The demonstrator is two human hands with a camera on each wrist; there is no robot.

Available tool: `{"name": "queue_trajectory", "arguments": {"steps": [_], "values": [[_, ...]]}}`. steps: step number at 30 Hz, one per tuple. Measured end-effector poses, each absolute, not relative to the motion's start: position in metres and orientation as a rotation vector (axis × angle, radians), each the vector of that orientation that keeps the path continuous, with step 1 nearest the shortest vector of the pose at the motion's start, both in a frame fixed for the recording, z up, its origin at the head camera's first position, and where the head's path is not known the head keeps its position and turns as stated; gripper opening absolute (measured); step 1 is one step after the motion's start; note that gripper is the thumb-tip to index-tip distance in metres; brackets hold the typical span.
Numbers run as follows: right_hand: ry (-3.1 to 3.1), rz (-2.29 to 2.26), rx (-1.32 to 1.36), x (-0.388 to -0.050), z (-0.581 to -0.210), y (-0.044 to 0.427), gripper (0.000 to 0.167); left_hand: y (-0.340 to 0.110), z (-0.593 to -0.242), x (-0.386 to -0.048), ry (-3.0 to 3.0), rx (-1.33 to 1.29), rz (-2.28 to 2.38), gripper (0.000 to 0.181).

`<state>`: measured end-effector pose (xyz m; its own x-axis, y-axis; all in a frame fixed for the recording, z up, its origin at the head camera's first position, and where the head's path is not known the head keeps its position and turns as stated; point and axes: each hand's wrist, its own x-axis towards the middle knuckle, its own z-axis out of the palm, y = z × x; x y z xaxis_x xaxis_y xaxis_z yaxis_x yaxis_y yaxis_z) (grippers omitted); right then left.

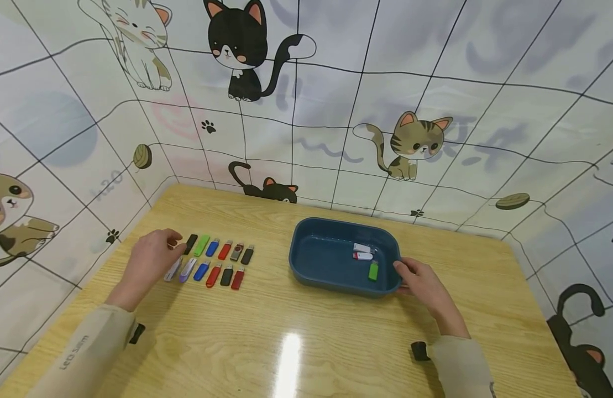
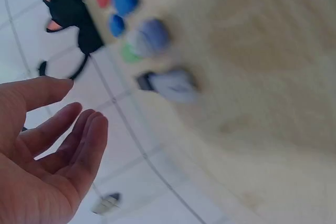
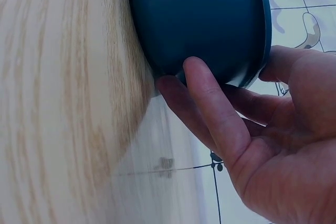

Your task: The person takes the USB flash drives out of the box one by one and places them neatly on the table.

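Two rows of USB flash drives lie at the table's left, among them a light green drive (image 1: 202, 245), a black drive (image 1: 190, 244), a white drive (image 1: 173, 270) and a purple-white drive (image 1: 188, 270). My left hand (image 1: 154, 257) hovers at the left end of these rows, beside the black and white drives. In the left wrist view its fingers (image 2: 94, 135) are bent loosely, thumb apart, with nothing between them. A dark blue plastic tray (image 1: 326, 284) holds a green drive (image 1: 373, 271) and two white ones. My right hand (image 1: 423, 282) grips the tray's right end, thumb at the rim, fingers against the outer wall.
The drives and tray rest on a wood-grain table (image 1: 226, 342), where a bright light reflection shows near the front. A cloth with cartoon cats (image 1: 326, 99) hangs behind and along both sides. Bare tabletop lies between the rows and the tray.
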<state>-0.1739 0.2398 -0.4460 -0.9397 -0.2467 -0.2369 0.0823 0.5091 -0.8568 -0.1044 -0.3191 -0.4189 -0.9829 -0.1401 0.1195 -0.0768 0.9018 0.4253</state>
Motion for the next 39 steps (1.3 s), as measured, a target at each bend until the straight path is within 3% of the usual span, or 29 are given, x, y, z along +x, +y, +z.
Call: {"name": "queue_trajectory", "arguments": {"steps": [13, 19, 26, 32, 39], "values": [[2.419, -1.406, -0.144, -0.174, -0.446, 0.243, 0.062, -0.203, -0.395, -0.131, -2.819, -0.204, -0.810, 0.021], [2.410, -1.416, -0.143, -0.174, -0.447, 0.244, 0.063, -0.154, -0.386, -0.149, -2.874, -0.306, -0.753, 0.026], [2.394, -1.433, -0.140, -0.174, -0.451, 0.242, 0.062, -0.134, -0.400, -0.172, -2.997, -0.221, -0.848, 0.039], [2.397, -1.437, -0.154, -0.175, -0.451, 0.241, 0.060, -0.126, -0.410, -0.178, -3.002, -0.190, -1.008, 0.039], [2.407, -1.434, -0.159, -0.174, -0.448, 0.240, 0.061, -0.102, -0.394, -0.173, -2.890, -0.389, -0.761, 0.033]]}}
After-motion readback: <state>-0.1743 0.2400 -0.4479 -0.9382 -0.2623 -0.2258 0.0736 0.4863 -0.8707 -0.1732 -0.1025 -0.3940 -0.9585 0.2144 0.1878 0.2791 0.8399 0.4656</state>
